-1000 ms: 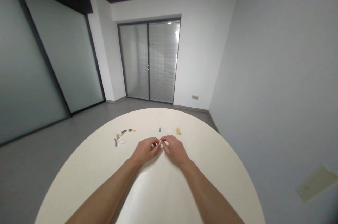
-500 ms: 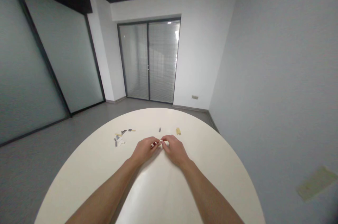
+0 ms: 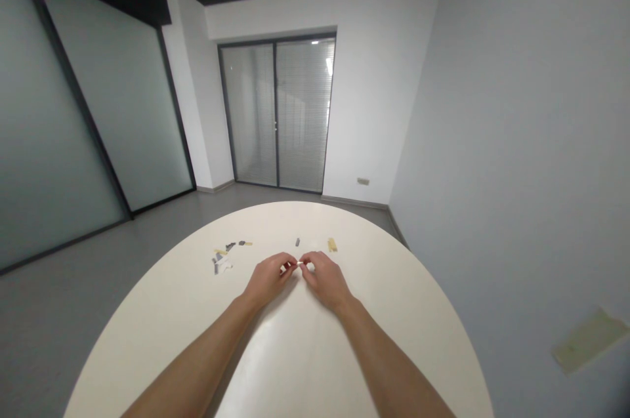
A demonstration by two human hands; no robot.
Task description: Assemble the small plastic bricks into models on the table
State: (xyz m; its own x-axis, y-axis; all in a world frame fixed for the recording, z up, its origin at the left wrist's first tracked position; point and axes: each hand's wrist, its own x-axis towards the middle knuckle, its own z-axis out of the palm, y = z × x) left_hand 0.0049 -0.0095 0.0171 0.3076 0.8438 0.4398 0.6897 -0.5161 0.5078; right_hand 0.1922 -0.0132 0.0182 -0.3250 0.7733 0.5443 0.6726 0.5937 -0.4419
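left hand (image 3: pixel 268 279), right hand (image 3: pixel 325 281): both pinching small white piece (image 3: pixel 298 264), mostly hidden by fingers | round smooth cream desk (image 3: pixel 315 221): tiny grey-white scraps (image 3: pixel 222 264), grey bit (image 3: pixel 298 242), yellow bit (image 3: pixel 332 245), too small to identify | room: grey floor (image 3: pixel 98 287), frosted glass wall (image 3: pixel 108 109), glass door with blinds (image 3: pixel 276 113)

The round white desk (image 3: pixel 394 326) carries a few small pieces. A grey piece (image 3: pixel 298 242) lies near its far edge. Left of this are a dark and yellow piece (image 3: pixel 242 243) and a white and grey pile (image 3: pixel 221 264); right of it lies a yellow piece (image 3: pixel 332 245).
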